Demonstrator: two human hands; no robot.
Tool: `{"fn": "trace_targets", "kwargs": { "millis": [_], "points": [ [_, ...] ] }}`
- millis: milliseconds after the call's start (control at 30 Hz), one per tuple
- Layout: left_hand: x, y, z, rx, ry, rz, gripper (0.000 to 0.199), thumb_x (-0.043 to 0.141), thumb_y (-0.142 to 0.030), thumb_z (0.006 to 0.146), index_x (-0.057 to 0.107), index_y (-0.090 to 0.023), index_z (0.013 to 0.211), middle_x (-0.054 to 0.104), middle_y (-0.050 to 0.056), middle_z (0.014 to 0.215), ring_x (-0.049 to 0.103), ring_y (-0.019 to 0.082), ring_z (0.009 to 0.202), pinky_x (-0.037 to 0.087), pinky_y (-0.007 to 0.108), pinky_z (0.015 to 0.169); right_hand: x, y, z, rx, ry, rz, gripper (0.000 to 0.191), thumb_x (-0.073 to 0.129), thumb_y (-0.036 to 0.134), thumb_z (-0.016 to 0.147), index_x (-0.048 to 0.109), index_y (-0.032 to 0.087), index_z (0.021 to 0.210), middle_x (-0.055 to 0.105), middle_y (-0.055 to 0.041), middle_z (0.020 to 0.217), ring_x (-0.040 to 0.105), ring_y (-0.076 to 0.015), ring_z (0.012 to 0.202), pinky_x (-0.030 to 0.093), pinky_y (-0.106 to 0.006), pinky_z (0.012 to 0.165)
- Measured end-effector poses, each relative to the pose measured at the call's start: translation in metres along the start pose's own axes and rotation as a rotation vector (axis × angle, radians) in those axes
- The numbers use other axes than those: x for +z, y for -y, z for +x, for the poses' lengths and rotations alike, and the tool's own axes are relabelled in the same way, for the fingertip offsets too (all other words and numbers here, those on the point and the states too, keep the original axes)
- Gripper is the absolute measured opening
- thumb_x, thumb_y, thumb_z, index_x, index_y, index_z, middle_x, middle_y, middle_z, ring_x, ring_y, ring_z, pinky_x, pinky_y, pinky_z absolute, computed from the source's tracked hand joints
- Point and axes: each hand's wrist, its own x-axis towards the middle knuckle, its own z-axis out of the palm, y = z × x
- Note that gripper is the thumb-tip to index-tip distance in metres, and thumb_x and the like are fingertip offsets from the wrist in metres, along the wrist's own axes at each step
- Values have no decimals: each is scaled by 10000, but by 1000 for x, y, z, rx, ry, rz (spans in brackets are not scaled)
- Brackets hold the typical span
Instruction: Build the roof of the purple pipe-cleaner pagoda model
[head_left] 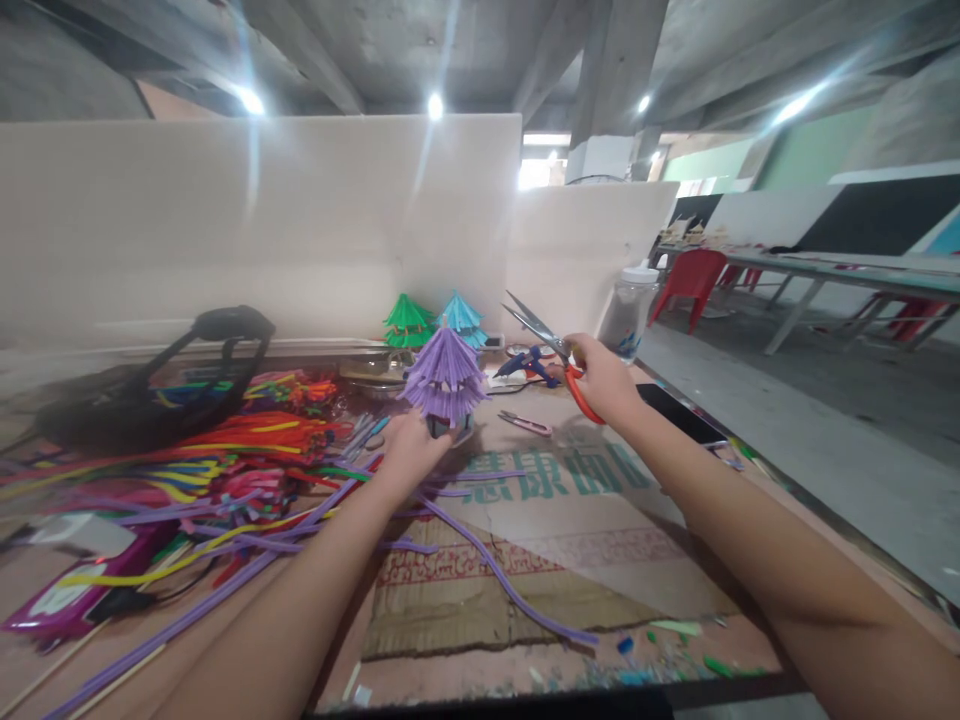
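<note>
My left hand (415,452) is closed around the base of a small purple pagoda-like model (445,372), whose two-tiered roof looks made of fuzzy pipe cleaners. Part of its lower body is hidden behind my fingers. In my right hand (606,380) is a pair of scissors (547,335) with orange handles, held up above the table with the blades parted and pointing up and left. Behind the purple model stand a similar green one (407,322) and a light blue one (459,318). Loose purple pipe cleaners (499,570) trail across the cardboard (435,620) below.
Bundles of coloured pipe cleaners (259,440) and a blurred black bag (161,385) fill the left side. A blue glue gun (529,365), pink-handled thread snips (526,424), a phone (681,413) and a clear jar (630,310) are right of centre. A pink device (90,590) lies left.
</note>
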Motion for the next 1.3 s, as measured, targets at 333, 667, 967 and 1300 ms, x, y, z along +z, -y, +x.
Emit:
{"fn": "trace_targets", "kwargs": {
  "millis": [333,667,967,1300],
  "points": [
    [24,11,-8,13,93,105,172,628,-306,857,644,-139,893,695,102,896,629,239,859,463,334,774,10,-7,-1,-99,-59,44,400,609,527,840,613,208,1081,664,-89,949,594,-249,805,421,-340,687],
    [17,12,-11,34,10,361,333,621,-500,849,688,-180,786,691,77,782,619,272,889,364,430,979,12,-5,-5,-261,-86,-33,407,585,527,871,623,218,1133,656,-96,972,596,-274,890,448,-367,745],
    [20,22,-10,-107,-76,378,423,673,-552,787,715,-183,989,608,143,1097,548,324,1079,426,400,886,19,-4,-8,-443,-119,-113,410,582,525,877,597,189,1112,646,-118,992,588,-280,920,446,-368,764],
    [17,16,-4,-9,46,310,317,617,-432,882,702,-129,919,706,113,879,638,252,855,435,319,734,26,3,-16,-647,-181,-236,374,611,476,874,605,174,1095,645,-119,945,579,-258,846,413,-349,706]
  ]
}}
